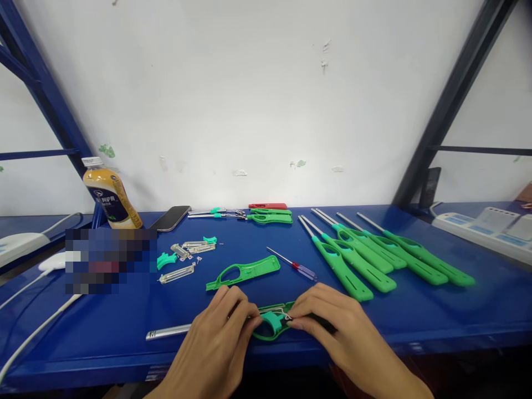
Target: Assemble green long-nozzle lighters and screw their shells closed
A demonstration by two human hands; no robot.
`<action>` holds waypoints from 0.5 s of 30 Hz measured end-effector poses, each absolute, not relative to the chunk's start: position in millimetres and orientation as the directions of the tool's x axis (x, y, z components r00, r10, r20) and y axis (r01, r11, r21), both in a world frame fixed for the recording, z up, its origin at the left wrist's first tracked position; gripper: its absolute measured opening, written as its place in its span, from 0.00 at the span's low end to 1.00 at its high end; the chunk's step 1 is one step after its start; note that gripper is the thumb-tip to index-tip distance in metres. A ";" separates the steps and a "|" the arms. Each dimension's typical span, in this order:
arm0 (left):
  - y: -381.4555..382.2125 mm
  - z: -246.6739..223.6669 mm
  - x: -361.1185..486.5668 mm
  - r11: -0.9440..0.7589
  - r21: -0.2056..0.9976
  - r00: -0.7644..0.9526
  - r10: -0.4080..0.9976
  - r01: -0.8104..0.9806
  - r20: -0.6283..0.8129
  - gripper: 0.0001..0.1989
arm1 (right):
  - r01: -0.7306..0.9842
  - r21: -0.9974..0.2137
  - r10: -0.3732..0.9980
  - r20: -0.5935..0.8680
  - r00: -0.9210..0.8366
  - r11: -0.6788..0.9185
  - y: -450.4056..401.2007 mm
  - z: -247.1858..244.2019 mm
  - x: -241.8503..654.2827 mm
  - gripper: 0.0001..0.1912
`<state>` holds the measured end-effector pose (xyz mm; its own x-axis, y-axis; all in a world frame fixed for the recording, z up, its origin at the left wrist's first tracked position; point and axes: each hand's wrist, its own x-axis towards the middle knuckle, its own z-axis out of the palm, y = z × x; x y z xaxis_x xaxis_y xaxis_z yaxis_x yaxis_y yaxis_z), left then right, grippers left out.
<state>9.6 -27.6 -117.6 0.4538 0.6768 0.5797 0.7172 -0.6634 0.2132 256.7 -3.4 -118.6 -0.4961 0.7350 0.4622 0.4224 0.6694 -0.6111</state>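
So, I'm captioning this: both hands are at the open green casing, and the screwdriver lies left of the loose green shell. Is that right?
Not quite: in the head view the screwdriver lies right of the loose shell. The left hand and right hand are at the open casing.

hands (222, 335): both bare | fingers (312, 306): slender | right wrist (393, 368): uncovered
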 end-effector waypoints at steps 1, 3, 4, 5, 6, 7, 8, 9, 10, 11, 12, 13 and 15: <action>-26.9 -117.4 9.5 -0.668 0.206 0.455 0.669 0.715 0.588 0.10 | 0.424 -0.613 0.737 0.458 -0.497 0.667 -3.4 -118.6 256.8 0.04; -25.4 -117.1 9.8 -0.669 0.187 0.450 0.655 0.720 0.607 0.11 | 0.426 -0.615 0.739 0.453 -0.499 0.664 -3.2 -118.5 257.2 0.05; -24.8 -117.2 10.1 -0.668 0.176 0.450 0.648 0.723 0.614 0.11 | 0.428 -0.613 0.739 0.449 -0.502 0.664 -3.1 -118.5 257.3 0.05; -24.3 -117.3 10.5 -0.668 0.166 0.451 0.644 0.726 0.618 0.11 | 0.429 -0.609 0.735 0.449 -0.508 0.668 -2.9 -118.4 257.5 0.06; -23.9 -117.4 11.0 -0.667 0.160 0.451 0.641 0.727 0.621 0.11 | 0.429 -0.603 0.731 0.448 -0.515 0.673 -2.7 -118.2 257.6 0.06; -23.5 -117.5 11.5 -0.668 0.156 0.453 0.638 0.728 0.623 0.11 | 0.428 -0.596 0.724 0.449 -0.523 0.679 -2.7 -118.0 257.7 0.07; -23.3 -117.5 11.9 -0.669 0.154 0.454 0.637 0.727 0.623 0.11 | 0.428 -0.589 0.718 0.451 -0.530 0.685 -2.7 -117.8 257.8 0.07; -23.0 -117.4 12.3 -0.670 0.154 0.453 0.636 0.727 0.625 0.11 | 0.428 -0.583 0.713 0.452 -0.536 0.691 -3.0 -117.7 257.9 0.08; -22.7 -117.2 12.6 -0.669 0.153 0.452 0.634 0.727 0.627 0.11 | 0.430 -0.576 0.709 0.455 -0.539 0.695 -3.3 -117.6 258.0 0.08; -22.4 -116.9 12.7 -0.670 0.152 0.452 0.633 0.727 0.628 0.11 | 0.431 -0.570 0.706 0.459 -0.539 0.699 -3.7 -117.7 258.1 0.08; -22.1 -116.6 12.7 -0.672 0.152 0.455 0.633 0.725 0.626 0.11 | 0.434 -0.564 0.704 0.462 -0.539 0.703 -4.0 -118.0 258.2 0.09; -21.7 -116.3 12.5 -0.674 0.152 0.460 0.633 0.723 0.623 0.11 | 0.433 -0.557 0.699 0.471 -0.538 0.709 -4.2 -118.6 258.3 0.09; -20.8 -115.8 11.8 -0.674 0.155 0.467 0.641 0.723 0.609 0.11 | 0.424 -0.545 0.685 0.495 -0.534 0.724 -4.2 -120.2 258.3 0.08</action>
